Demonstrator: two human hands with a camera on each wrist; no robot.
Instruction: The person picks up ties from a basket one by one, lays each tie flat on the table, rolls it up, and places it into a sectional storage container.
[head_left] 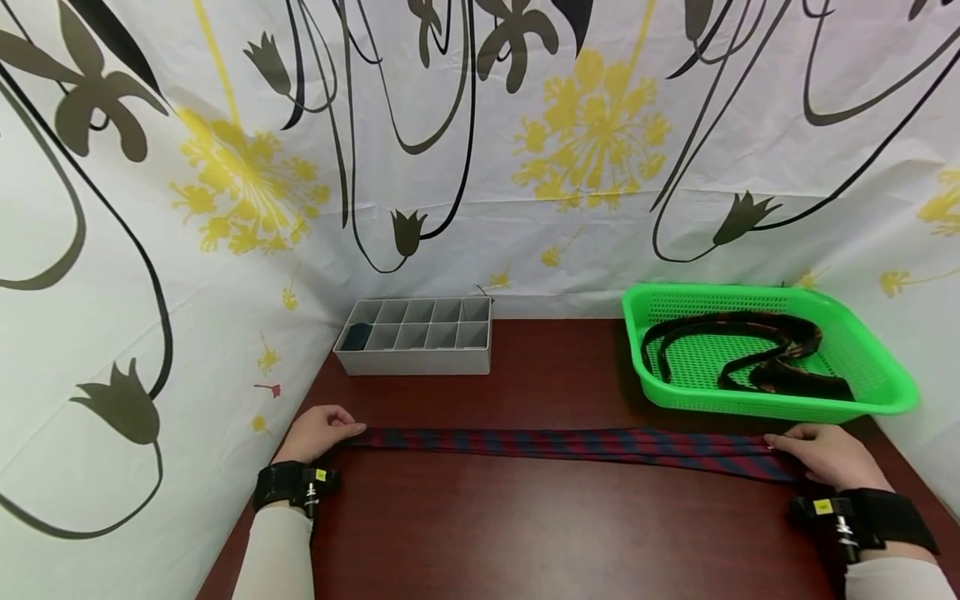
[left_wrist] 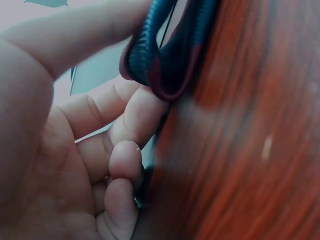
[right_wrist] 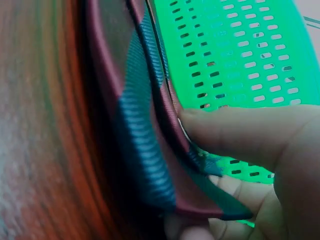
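Note:
A necktie [head_left: 562, 443] with dark red and navy stripes stretches sideways, long and narrow, over the brown table between both hands. At its left end my left hand [head_left: 315, 433] pinches it between thumb and fingers. The left wrist view has the cloth [left_wrist: 165, 75] doubled back there in a rounded fold. My right hand [head_left: 832, 457] grips the wider right end. Close up in the right wrist view, layered striped fabric [right_wrist: 145, 150] lies against the thumb [right_wrist: 235, 130], with a pointed corner sticking out below it.
Behind the tie at the left stands a grey divided box [head_left: 412, 361] with a dark rolled item [head_left: 357, 337] in one compartment. A green perforated basket [head_left: 772, 408] at the back right holds a dark patterned strip of cloth [head_left: 795, 379]. Patterned fabric [head_left: 487, 183] hangs around the table.

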